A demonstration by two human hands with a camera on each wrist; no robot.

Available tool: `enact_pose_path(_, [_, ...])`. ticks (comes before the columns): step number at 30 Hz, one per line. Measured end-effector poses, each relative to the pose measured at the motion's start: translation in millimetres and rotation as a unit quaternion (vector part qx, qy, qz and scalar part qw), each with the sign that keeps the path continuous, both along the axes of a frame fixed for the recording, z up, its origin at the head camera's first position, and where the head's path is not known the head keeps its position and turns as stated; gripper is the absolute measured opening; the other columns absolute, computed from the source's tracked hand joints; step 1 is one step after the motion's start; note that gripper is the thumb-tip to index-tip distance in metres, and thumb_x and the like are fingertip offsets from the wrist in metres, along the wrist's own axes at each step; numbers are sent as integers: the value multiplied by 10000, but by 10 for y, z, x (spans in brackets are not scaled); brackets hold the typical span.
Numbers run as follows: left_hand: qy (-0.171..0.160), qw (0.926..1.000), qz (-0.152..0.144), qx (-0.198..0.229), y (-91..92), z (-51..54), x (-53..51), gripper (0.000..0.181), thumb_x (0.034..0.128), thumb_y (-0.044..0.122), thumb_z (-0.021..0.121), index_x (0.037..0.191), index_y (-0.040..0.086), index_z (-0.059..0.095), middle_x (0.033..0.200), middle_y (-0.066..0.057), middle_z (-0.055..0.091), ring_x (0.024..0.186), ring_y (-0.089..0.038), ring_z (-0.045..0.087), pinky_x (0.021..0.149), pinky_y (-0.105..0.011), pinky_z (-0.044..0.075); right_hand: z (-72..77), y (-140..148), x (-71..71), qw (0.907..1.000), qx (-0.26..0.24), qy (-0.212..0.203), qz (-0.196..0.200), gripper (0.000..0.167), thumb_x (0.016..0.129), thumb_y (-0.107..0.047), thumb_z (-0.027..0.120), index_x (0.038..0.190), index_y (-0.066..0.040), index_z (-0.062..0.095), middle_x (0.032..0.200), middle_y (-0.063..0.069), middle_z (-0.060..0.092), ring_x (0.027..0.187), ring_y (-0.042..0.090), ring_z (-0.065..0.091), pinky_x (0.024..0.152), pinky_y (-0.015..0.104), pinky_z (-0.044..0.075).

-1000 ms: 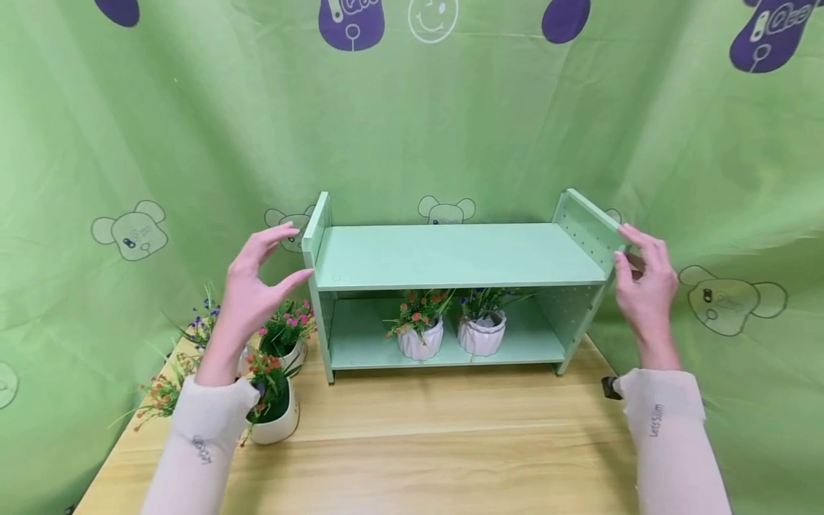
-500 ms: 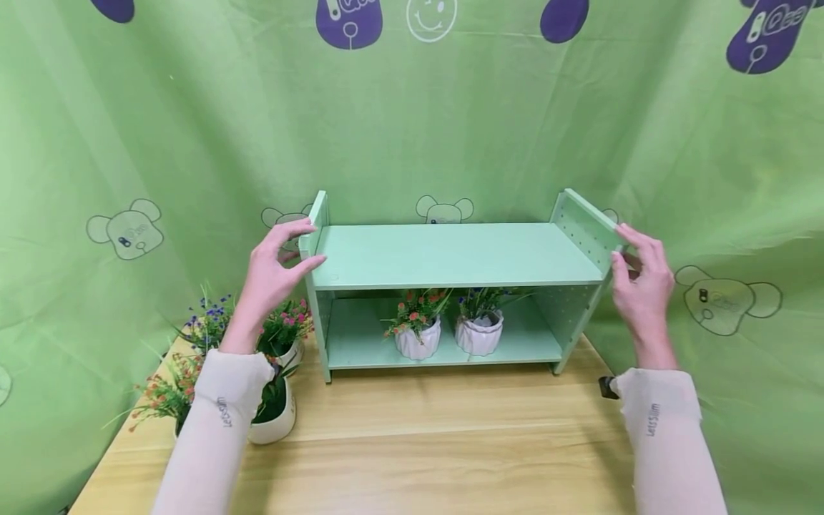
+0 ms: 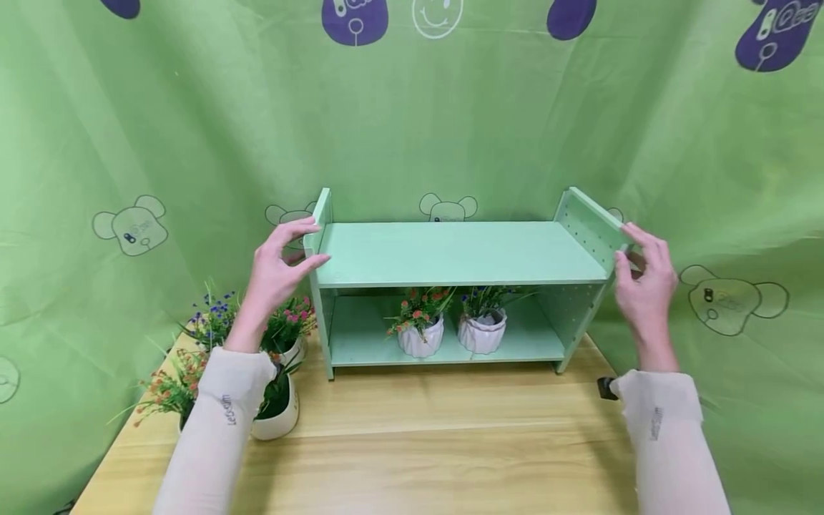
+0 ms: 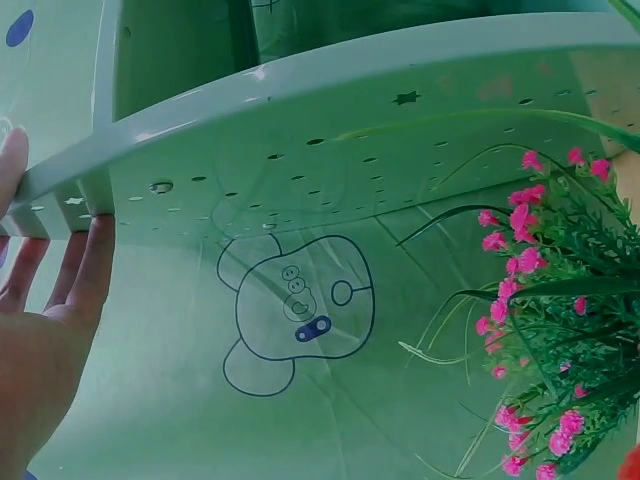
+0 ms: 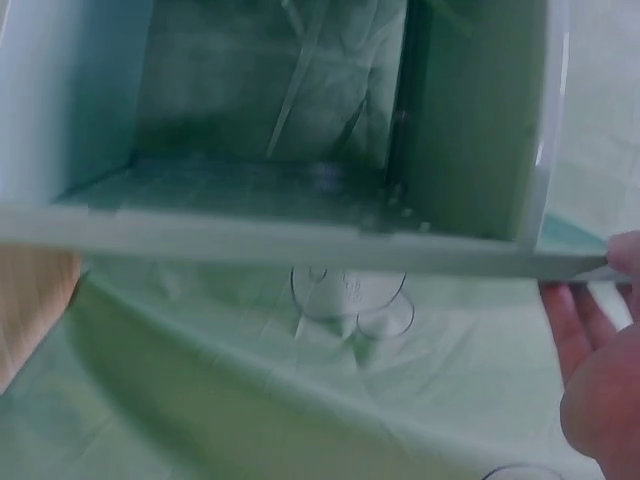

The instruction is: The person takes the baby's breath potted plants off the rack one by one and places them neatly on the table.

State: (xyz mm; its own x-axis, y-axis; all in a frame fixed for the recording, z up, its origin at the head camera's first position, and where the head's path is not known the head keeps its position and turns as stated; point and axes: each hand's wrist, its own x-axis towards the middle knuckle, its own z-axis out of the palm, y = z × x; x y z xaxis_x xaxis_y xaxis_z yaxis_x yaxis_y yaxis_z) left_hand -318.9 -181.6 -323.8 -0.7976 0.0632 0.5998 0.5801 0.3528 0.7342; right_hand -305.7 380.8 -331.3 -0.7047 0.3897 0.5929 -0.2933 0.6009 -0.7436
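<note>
A mint-green two-tier shelf (image 3: 463, 252) stands on the wooden table. My left hand (image 3: 272, 270) grips the upper part of its left side panel, thumb inside and fingers against the outer face, as the left wrist view shows. On the opposite side, my right hand (image 3: 646, 286) holds the top of the right side panel (image 5: 300, 245) between thumb and fingers. Two white pots with artificial flowers sit on the lower tier: an orange-flowered plant (image 3: 420, 336) and a blue-flowered plant (image 3: 481, 332). The top tier bears nothing.
Several more potted flowers stand left of the shelf, among them a pink-flowered plant (image 4: 530, 300), an orange-flowered plant (image 3: 169, 386) and a white pot (image 3: 278, 418) partly behind my left sleeve. A green printed curtain (image 3: 450, 129) hangs behind the wooden table (image 3: 438, 443).
My left hand has moved right, from beside the shelf onto its left side panel, and now grips it. The right hand stays at the right panel. The shelf has not visibly moved.
</note>
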Motion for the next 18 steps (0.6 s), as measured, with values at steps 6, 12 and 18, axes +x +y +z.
enact_pose_path(6, [-83,9999,-66,15,68,142,195,489,879,16,800,1335,0,626,1542,-126,520,1404,-310,511,1119,-497,534,69,-239,125,9996,132,-187,-176,593,1044,-136,556,1575,-341,387,1655,-121,319,1501,76,328,1297,233,231])
enact_pose_path(12, [-196,9998,-99,39,80,196,270,483,881,17,798,1333,3,628,1546,-116,518,1415,-294,501,1084,-349,557,-19,-696,308,9968,29,794,71,574,984,-47,625,1524,-195,497,1558,-21,461,1428,78,402,1271,231,279])
enact_pose_path(18, [-198,9997,-110,45,60,183,251,482,883,24,801,1334,9,629,1551,-103,514,1428,-294,487,1060,-287,561,-352,-1172,471,9885,-82,1052,1086,516,953,30,664,1446,-96,576,1366,122,568,1242,169,528,1092,191,481])
